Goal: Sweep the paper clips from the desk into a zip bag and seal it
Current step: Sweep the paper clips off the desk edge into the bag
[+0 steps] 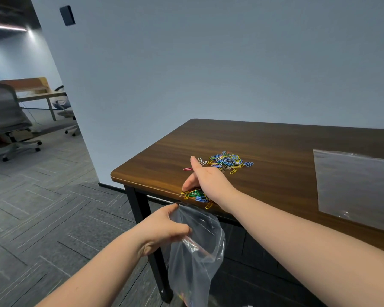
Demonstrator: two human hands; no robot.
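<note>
A dark wood tabletop [275, 147] stands against a grey wall, above grey carpet. The left hand [164, 229] pinches the rim of a clear zip bag [195, 258], which hangs long-axis down just below the near edge, mouth up. The right hand [205, 180], fingers spread and cupped, rests over a cluster of paper clips [196, 195] at that edge; a larger pile [228, 161] lies beyond. A second clear bag [355, 185] lies flat to the right.

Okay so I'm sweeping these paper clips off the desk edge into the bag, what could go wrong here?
1. The clips at the edge spread wider than the bag mouth the left hand holds below the desk, so some may fall to the floor.
2. The right hand covers only this batch; the main pile and a stray pink clip could be left behind.
</note>
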